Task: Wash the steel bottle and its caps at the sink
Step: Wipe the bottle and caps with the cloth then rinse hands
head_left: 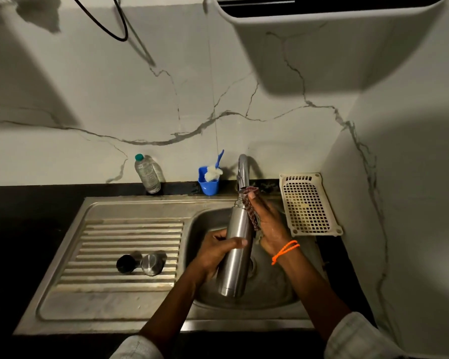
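The steel bottle (236, 252) stands upright over the sink basin (270, 288), its open neck just under the tap (243, 172). My left hand (218, 248) grips the bottle's middle from the left. My right hand (266, 224) holds a checked scrub cloth (252, 213) against the bottle's upper right side and neck. Two caps lie on the ribbed drainboard (101, 255) to the left: a black cap (125, 263) and a steel cap (153, 264), side by side and touching.
A clear plastic bottle (147, 174) with a green lid stands against the wall. A blue cup (208, 183) holding a brush sits left of the tap. A cream perforated tray (307, 203) lies right of the basin. A white appliance (322, 11) hangs overhead.
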